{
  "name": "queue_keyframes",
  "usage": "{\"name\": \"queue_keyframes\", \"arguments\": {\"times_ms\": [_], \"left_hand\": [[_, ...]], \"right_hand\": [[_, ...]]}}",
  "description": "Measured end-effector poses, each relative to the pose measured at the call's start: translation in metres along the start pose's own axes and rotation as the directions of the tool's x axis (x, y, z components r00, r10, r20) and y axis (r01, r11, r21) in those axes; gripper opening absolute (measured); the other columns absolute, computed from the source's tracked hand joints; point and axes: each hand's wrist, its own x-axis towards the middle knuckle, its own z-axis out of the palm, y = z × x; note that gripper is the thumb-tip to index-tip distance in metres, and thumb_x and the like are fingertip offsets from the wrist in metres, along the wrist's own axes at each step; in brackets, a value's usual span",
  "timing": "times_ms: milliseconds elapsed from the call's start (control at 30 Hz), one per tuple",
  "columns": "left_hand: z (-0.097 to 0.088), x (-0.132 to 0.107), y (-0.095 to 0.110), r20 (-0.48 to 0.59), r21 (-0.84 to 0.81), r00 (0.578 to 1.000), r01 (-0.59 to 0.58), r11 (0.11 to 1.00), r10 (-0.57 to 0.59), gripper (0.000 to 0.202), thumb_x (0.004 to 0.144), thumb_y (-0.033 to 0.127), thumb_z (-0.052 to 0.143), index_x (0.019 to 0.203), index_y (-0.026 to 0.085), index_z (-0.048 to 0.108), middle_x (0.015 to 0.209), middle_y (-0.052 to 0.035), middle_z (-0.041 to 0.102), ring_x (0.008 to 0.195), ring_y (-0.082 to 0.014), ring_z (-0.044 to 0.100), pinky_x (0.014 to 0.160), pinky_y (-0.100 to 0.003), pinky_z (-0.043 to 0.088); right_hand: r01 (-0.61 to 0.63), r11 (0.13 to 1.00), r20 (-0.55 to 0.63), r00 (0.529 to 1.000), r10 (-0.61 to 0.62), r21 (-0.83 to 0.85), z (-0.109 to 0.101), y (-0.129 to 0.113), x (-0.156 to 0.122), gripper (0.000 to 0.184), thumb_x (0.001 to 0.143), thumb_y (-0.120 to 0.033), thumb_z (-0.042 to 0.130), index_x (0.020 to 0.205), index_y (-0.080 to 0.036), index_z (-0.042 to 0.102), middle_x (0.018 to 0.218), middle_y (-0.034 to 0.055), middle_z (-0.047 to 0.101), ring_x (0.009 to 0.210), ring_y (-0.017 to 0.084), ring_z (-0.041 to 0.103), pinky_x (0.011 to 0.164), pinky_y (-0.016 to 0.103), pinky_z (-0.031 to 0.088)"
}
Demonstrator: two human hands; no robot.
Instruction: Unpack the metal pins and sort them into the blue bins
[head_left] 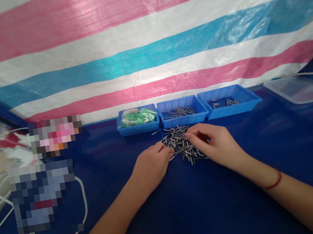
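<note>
A loose pile of thin metal rods [183, 143] lies on the dark blue tabletop, pointing every which way. At the pile's left edge is my left hand [153, 165], its fingers drawn together; a pale rod shows by the fingertips, and whether it is gripped is unclear. My right hand [218, 144] reaches over the pile's right side with thumb and forefinger pinched. What sits in that pinch is too small to make out. Behind the pile, similar rods lie in the middle blue bin [184, 120] and the right blue bin [231, 110].
The left blue bin [139, 129] holds green and clear plastic packets. A clear plastic lid or tray [300, 91] lies at the right. On the left are white cables [84, 202] and pixelated items. A striped plastic sheet [146, 60] hangs behind the table.
</note>
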Motion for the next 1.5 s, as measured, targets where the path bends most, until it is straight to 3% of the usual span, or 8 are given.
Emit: {"name": "queue_keyframes", "arguments": {"times_ms": [100,233,367,533,800,1067,1333,1500], "left_hand": [[-0.002,0.000,-0.001,-0.108,-0.110,0.994,0.021,0.994,-0.033,0.024,0.098,0.025,0.038,0.104,0.019,0.061,0.101,-0.0045,0.062,0.090,-0.0163,0.062,0.083,-0.028,0.049],[-0.003,0.000,0.003,-0.218,-0.302,0.975,-0.022,0.953,-0.047,0.022,0.099,0.024,0.038,0.104,0.019,0.059,0.102,-0.0055,0.061,0.097,-0.0162,0.059,0.089,-0.028,0.046],[-0.003,0.000,0.010,-0.220,-0.446,0.974,-0.059,0.893,-0.045,0.019,0.098,0.025,0.040,0.102,0.018,0.058,0.098,-0.0050,0.061,0.094,-0.0152,0.058,0.088,-0.027,0.045],[-0.004,-0.001,0.013,-0.180,-0.543,0.980,-0.029,0.839,-0.083,0.021,0.098,0.027,0.039,0.099,0.017,0.057,0.092,-0.0036,0.061,0.086,-0.0142,0.057,0.081,-0.026,0.044],[-0.007,0.000,0.016,-0.103,-0.618,0.990,0.008,0.786,-0.091,0.022,0.098,0.028,0.039,0.100,0.017,0.058,0.090,-0.0019,0.059,0.085,-0.0134,0.055,0.078,-0.025,0.043],[-0.009,0.002,0.015,-0.085,-0.597,0.995,-0.011,0.803,-0.050,0.018,0.094,0.029,0.047,0.093,0.016,0.059,0.090,-0.0032,0.057,0.079,-0.0130,0.054,0.069,-0.024,0.045],[-0.006,0.003,0.015,-0.153,-0.614,0.982,-0.007,0.789,-0.110,0.017,0.091,0.033,0.054,0.093,0.018,0.061,0.090,-0.0030,0.060,0.076,-0.0121,0.056,0.064,-0.022,0.046],[-0.003,0.003,0.012,-0.223,-0.630,0.958,0.001,0.777,-0.182,0.009,0.085,0.026,0.061,0.089,0.018,0.061,0.094,-0.0036,0.061,0.077,-0.0119,0.058,0.065,-0.022,0.049]], "right_hand": [[0.092,0.993,0.056,0.995,-0.088,-0.076,0.001,-0.005,-0.002,0.014,0.088,-0.023,0.054,0.091,-0.017,0.067,0.076,0.0022,0.064,0.063,0.013,0.055,0.061,0.027,0.043],[0.036,0.999,0.064,0.997,-0.038,0.027,0.008,-0.009,-0.007,0.019,0.087,-0.025,0.057,0.103,-0.018,0.065,0.076,0.0014,0.063,0.057,0.012,0.053,0.054,0.026,0.043],[-0.050,0.982,0.038,0.998,0.044,0.180,0.012,-0.013,-0.010,0.016,0.087,-0.032,0.058,0.095,-0.021,0.067,0.081,0.0031,0.065,0.062,0.014,0.055,0.055,0.027,0.044],[-0.058,0.945,0.068,0.997,0.038,0.322,0.010,-0.022,-0.010,0.014,0.087,-0.032,0.060,0.092,-0.022,0.067,0.084,0.0040,0.064,0.064,0.014,0.055,0.055,0.028,0.044],[-0.063,0.933,0.061,0.997,0.044,0.355,0.011,-0.024,-0.012,0.012,0.087,-0.033,0.060,0.087,-0.022,0.066,0.079,0.0032,0.061,0.067,0.015,0.056,0.057,0.028,0.044],[-0.077,0.935,0.077,0.996,0.053,0.347,0.010,-0.022,-0.013,0.015,0.086,-0.035,0.061,0.084,-0.021,0.065,0.077,0.0023,0.059,0.064,0.014,0.054,0.055,0.027,0.044],[-0.043,0.953,0.074,0.997,0.022,0.300,0.008,-0.028,-0.014,0.008,0.086,-0.030,0.059,0.085,-0.022,0.062,0.075,0.0020,0.059,0.062,0.014,0.054,0.053,0.027,0.042],[0.007,0.972,0.069,0.997,-0.024,0.235,0.007,-0.027,-0.014,0.009,0.087,-0.027,0.056,0.087,-0.023,0.065,0.081,0.0040,0.062,0.064,0.014,0.056,0.053,0.027,0.043]]}}
